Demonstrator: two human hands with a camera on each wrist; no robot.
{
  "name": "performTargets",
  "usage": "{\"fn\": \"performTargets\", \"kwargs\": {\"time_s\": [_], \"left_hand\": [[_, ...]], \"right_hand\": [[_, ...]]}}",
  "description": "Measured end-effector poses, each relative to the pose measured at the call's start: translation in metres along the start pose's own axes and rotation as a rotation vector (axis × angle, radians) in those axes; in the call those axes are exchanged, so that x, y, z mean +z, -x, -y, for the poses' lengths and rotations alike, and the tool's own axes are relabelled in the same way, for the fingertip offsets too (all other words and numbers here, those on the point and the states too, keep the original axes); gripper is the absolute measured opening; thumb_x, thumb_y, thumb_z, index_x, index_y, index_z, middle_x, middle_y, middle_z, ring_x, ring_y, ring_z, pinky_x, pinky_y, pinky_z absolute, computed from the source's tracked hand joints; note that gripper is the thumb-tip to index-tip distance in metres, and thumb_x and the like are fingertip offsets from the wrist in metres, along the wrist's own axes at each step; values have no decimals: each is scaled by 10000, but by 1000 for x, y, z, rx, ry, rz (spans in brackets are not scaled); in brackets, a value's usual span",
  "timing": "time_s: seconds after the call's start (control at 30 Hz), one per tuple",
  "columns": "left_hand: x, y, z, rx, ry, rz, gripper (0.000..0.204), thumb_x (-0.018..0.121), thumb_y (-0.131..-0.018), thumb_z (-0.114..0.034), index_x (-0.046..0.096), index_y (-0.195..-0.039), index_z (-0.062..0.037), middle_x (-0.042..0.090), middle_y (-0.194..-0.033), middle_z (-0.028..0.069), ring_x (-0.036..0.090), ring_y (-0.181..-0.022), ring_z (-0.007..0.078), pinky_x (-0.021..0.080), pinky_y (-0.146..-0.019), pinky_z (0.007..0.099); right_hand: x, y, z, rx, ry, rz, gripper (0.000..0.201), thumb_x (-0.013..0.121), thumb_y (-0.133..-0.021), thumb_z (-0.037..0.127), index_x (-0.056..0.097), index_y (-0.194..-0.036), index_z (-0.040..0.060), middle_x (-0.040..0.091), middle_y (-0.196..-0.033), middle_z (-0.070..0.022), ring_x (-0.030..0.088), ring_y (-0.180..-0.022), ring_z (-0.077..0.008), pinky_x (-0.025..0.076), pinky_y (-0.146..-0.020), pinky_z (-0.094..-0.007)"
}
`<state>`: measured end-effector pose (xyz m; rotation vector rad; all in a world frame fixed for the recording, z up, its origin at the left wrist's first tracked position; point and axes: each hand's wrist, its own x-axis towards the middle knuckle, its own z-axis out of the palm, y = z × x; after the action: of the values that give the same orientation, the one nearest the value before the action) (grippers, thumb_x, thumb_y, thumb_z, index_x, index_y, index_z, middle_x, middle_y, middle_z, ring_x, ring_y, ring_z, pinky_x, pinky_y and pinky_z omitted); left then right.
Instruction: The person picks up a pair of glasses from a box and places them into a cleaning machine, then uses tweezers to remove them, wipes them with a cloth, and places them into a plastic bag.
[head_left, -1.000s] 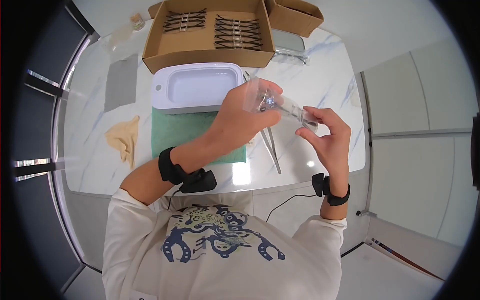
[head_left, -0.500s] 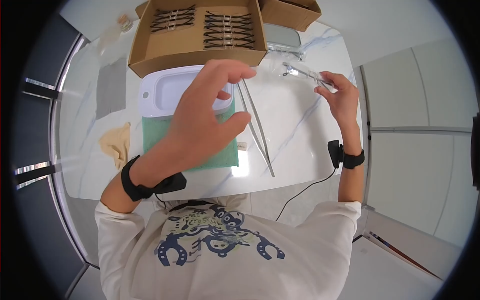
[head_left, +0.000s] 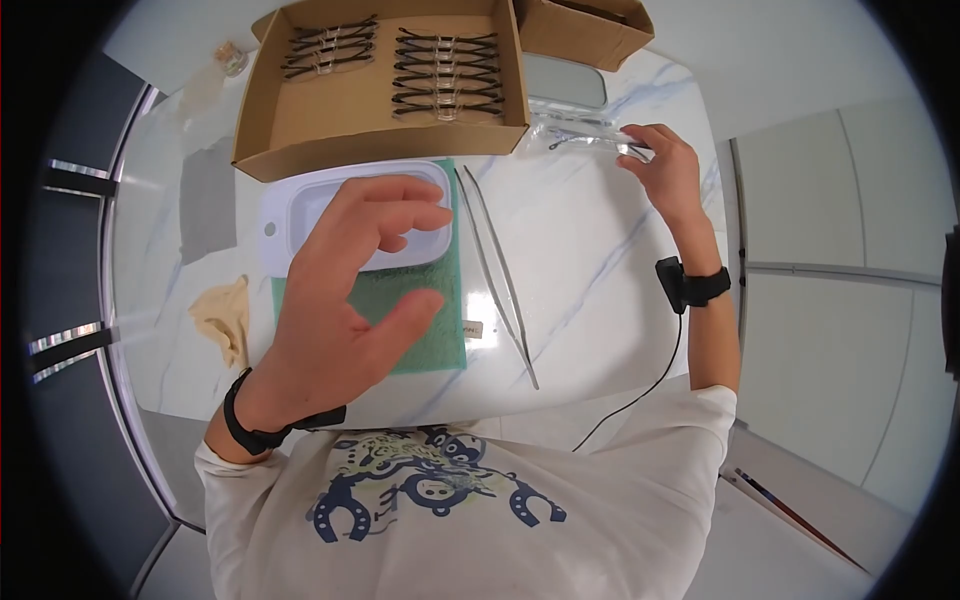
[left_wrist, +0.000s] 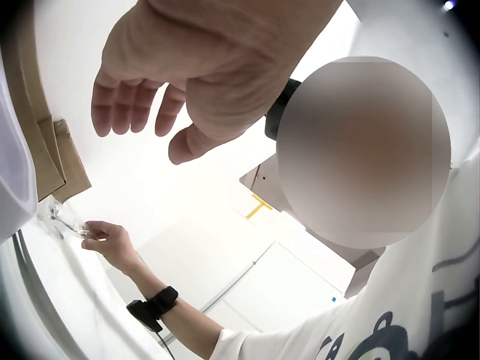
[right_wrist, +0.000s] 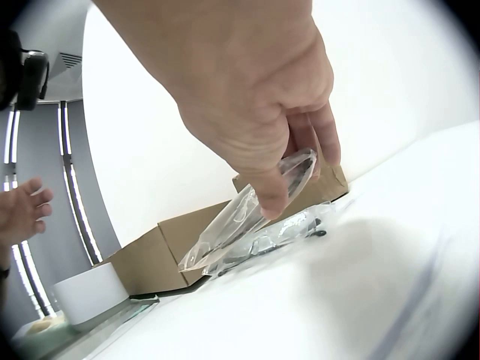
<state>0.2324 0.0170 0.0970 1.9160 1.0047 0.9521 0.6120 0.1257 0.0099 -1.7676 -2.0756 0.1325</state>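
At the right of the table, my right hand (head_left: 674, 178) pinches the end of a clear plastic bag (right_wrist: 238, 214) with a pair of glasses inside. In the right wrist view, another bagged pair of glasses (right_wrist: 281, 238) lies on the table, just under the held one. My left hand (head_left: 340, 310) holds nothing. It hovers over the white tub (head_left: 274, 255) and green towel (head_left: 435, 345), fingers loosely bent and thumb apart. The left wrist view shows that hand (left_wrist: 187, 82) from its palm side.
Behind the tub stands a cardboard box (head_left: 375, 152) with several glasses in two columns. A smaller carton (head_left: 590, 35) and a grey case (head_left: 565, 82) are at the back right. Long tweezers (head_left: 512, 300) lie beside the towel. Grey cloth (head_left: 208, 205) and beige cloth (head_left: 225, 315) lie left.
Both hands were at the bagged glasses. The left hand let go and moved left, over the tub and towel. The right hand carried the bag right and back, down near the other bag.
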Motion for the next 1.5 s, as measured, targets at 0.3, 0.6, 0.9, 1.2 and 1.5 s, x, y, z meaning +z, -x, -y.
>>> {"fn": "performTargets", "kwargs": {"time_s": [0.3,0.6,0.9,1.2,1.5], "left_hand": [[0,-8,6,9,-17,57,467,694,-725,26,616,-1182,-30,575,-1273,150,576,-1132,303,473,-928,363],[-3,-9,11,23,10,77,467,691,-729,24,613,-1187,-26,567,-1272,160,572,-1160,324,467,-976,386],[-7,-2,15,40,-16,87,477,682,-732,-22,593,-1200,-45,560,-1314,139,550,-1036,243,463,-896,360],[-9,2,12,31,-22,91,465,687,-734,-26,598,-1189,-47,562,-1317,141,565,-1083,257,465,-897,352],[-9,1,13,34,-31,89,479,693,-726,1,607,-1194,-51,567,-1283,149,574,-1153,306,479,-946,376]], "right_hand": [[18,-10,-1,-33,-49,20,378,831,-733,130,743,-1099,98,722,-1035,-54,700,-903,-258,556,-804,-348],[21,-10,5,-32,51,49,477,854,-723,212,712,-1173,139,693,-1095,-37,681,-899,-270,554,-799,-366],[10,3,3,87,112,73,483,850,-735,250,704,-1184,149,682,-1144,-35,672,-978,-256,561,-814,-370],[16,3,2,55,252,141,378,813,-761,207,734,-1125,138,695,-1066,-36,666,-989,-238,561,-790,-370],[18,0,1,-108,358,142,262,791,-767,186,757,-1023,144,684,-998,-6,653,-992,-202,567,-752,-361]]}}
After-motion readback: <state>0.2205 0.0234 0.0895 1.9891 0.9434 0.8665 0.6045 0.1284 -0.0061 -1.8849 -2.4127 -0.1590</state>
